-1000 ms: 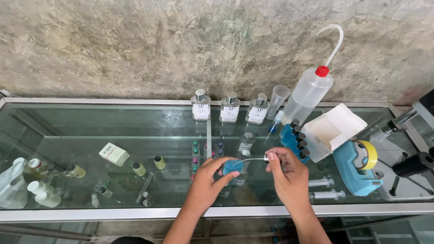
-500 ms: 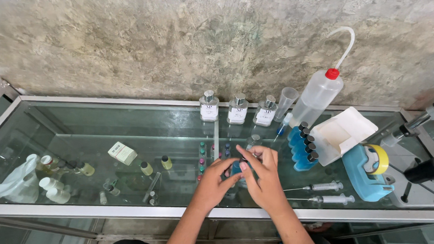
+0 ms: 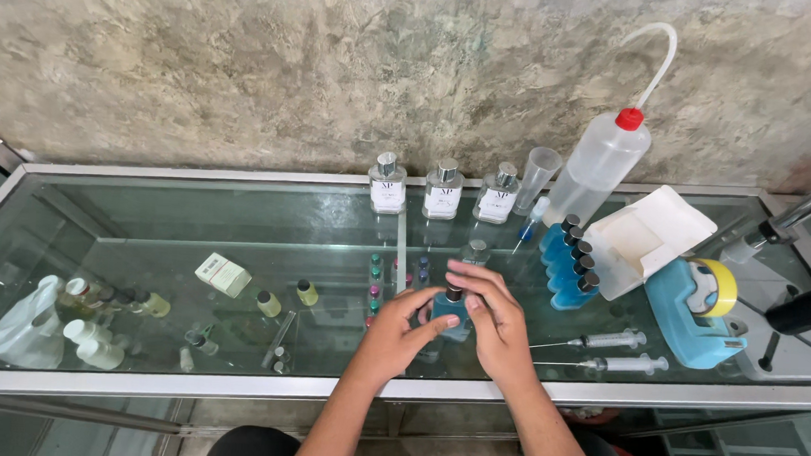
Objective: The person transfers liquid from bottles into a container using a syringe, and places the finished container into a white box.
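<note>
A small blue glass bottle with a dark neck stands on the glass counter top. My left hand curls round its left side and grips it. My right hand covers its right side and top, fingers bent over the neck. Both hands meet over the bottle near the counter's front middle.
Three clear square bottles stand at the back, beside a plastic cup and a red-capped wash bottle. A row of blue bottles, a white open box, a blue tape dispenser and two syringes lie right. Small vials sit under the glass.
The hands held a blue bottle apart from a thin tube; they have since closed together over it and set it lower on the glass. The view shifted slightly.
</note>
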